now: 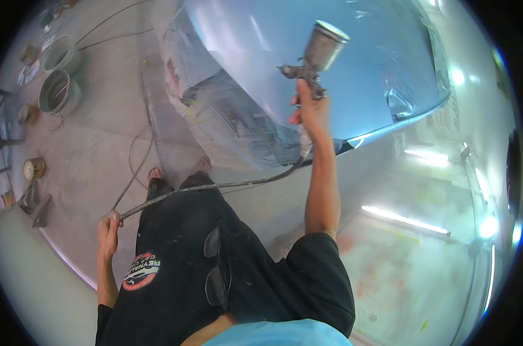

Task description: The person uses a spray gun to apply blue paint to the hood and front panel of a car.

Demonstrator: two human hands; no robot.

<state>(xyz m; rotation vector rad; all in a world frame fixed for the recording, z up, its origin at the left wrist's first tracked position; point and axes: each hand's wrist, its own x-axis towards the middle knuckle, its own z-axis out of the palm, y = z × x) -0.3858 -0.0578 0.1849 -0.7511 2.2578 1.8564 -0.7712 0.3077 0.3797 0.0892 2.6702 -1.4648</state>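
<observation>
My right hand [311, 111] is wrapped round the handle of a spray gun [303, 72], holding it up over a blue car panel [348, 75]. On top of the gun sits a metal paint cup [326, 46], and its nozzle points to the left. From the handle's base an air hose [232, 184] runs across in front of my legs to my left hand [109, 226], whose fingers are closed round it. Masking paper [232, 115] covers the car's parts along the panel's left and lower edges. Whether paint is leaving the nozzle cannot be made out.
Two buckets [59, 92] stand on the floor at the far left. Near them are several small cans, one a yellowish tin [35, 168]. More hose [149, 109] trails along the floor beside my feet. Bright tube lights [405, 220] show at the right, by a pale wall.
</observation>
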